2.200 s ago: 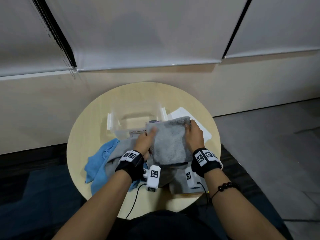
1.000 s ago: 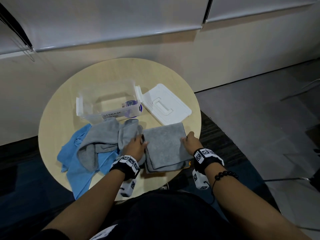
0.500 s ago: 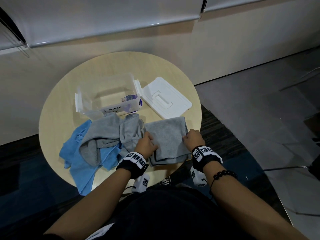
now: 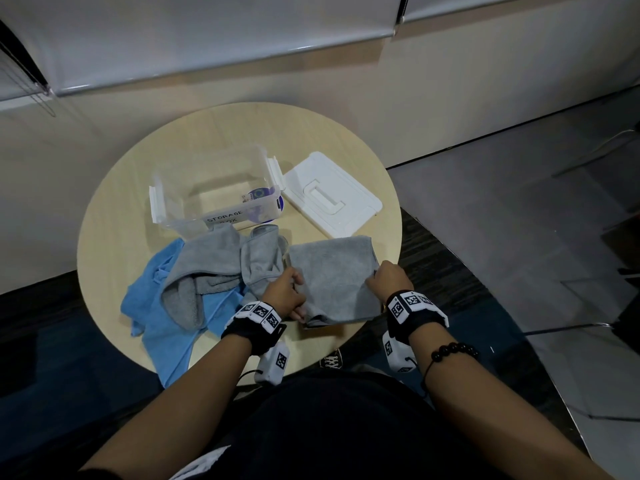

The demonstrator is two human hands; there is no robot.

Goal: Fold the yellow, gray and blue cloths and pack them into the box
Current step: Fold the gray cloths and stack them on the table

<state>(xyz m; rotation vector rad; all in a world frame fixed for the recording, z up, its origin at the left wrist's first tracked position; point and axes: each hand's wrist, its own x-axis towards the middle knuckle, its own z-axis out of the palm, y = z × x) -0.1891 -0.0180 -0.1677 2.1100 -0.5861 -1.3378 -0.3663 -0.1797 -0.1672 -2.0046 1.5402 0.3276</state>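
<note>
Round table (image 4: 114, 237): blue cloth (image 4: 152, 306) beneath a crumpled gray cloth (image 4: 211, 261), left; folded gray cloth (image 4: 334, 278) at the near edge. Clear box (image 4: 157, 202) and white lid (image 4: 349, 195) lie behind. Left hand (image 4: 282, 294) and right hand (image 4: 389, 280) grip opposite sides of the folded gray cloth.

gray cloth (image 4: 334, 282): folded, flat | second gray cloth (image 4: 214, 263): crumpled over blue cloth (image 4: 156, 310) | box (image 4: 221, 218): apparently open

Round light-wood table (image 4: 114, 237) close to beige wall (image 4: 450, 98). White lid (image 4: 332, 202) flat on table, far-right part, handle side up. White blinds (image 4: 207, 29) up top. Floor: gray tiles (image 4: 519, 202) on right, dark carpet (image 4: 52, 341) on left. Black sneaker (image 4: 331, 358) peeking out under table's near edge. Thin metal leg (image 4: 568, 328) of something at far right.
</note>
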